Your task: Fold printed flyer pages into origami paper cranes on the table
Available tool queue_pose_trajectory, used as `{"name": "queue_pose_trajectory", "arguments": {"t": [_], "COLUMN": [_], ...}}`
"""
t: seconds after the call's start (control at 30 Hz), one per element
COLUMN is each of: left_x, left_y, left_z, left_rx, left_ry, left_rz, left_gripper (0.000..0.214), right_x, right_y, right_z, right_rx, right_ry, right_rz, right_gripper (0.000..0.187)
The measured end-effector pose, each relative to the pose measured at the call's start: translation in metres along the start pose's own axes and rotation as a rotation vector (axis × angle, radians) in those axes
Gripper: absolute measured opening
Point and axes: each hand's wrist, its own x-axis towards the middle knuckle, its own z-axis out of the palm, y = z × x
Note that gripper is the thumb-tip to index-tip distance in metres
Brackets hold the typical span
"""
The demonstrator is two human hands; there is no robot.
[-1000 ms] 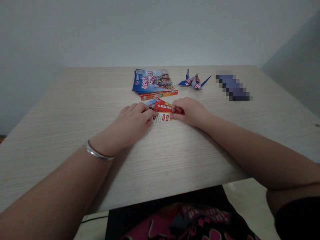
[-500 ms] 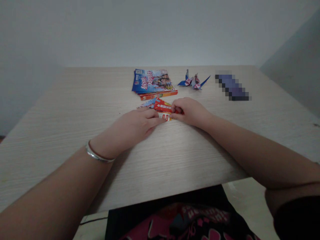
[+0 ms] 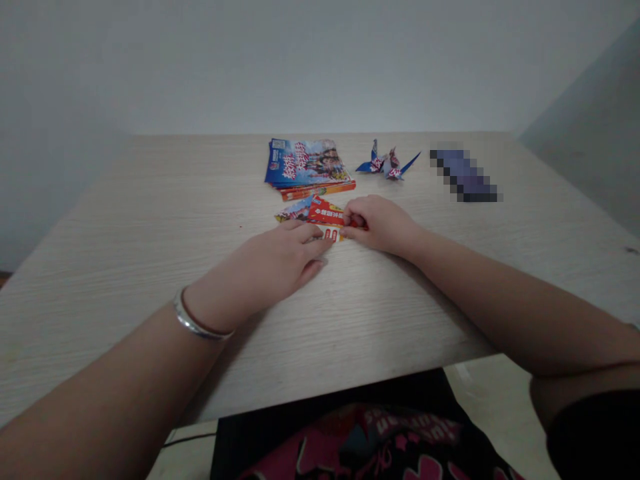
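Observation:
A partly folded sheet of printed paper (image 3: 325, 212), red, white and blue, lies on the table in front of me. My left hand (image 3: 283, 257) rests at its near left edge, fingers stretched out, fingertips touching the white strip and the thumb apart below. At the right end of the paper, my right hand (image 3: 383, 223) has its fingers curled and pinched on the edge. Its grip covers that end of the sheet. A silver bangle (image 3: 200, 327) circles my left wrist.
Behind the paper lies a stack of printed leaflets (image 3: 310, 163). To its right stand folded paper cranes (image 3: 387, 163), blue and white. A pixelated dark flat object (image 3: 465, 175) lies farther right. The pale wooden table (image 3: 125, 200) meets a wall at the back.
My left hand has shifted slightly toward me, uncovering more of the paper's left corner, and its thumb now shows lower. My right hand keeps its hold in the same place.

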Motion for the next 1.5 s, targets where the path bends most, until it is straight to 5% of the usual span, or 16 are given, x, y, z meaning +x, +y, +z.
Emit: {"name": "queue_pose_trajectory", "arguments": {"t": [0.23, 0.63, 0.97, 1.5], "left_x": [0.001, -0.01, 0.001, 0.004], "left_y": [0.004, -0.02, -0.006, -0.002], "left_z": [-0.005, -0.006, -0.004, -0.002], "left_rx": [0.096, 0.05, 0.028, -0.093], "left_ry": [-0.017, -0.002, 0.036, 0.036], "left_rz": [-0.036, -0.059, 0.022, -0.003], "left_gripper": [0.041, 0.024, 0.044, 0.046], "right_x": [0.001, -0.006, -0.004, -0.003], "right_y": [0.003, 0.017, 0.001, -0.004], "right_z": [-0.001, -0.001, -0.006, -0.005], "right_rx": [0.011, 0.028, 0.002, 0.024], "right_ry": [0.01, 0.004, -0.007, 0.008], "right_rz": [0.004, 0.015, 0.014, 0.036], "right_gripper": [0.016, 0.016, 0.018, 0.026]}}
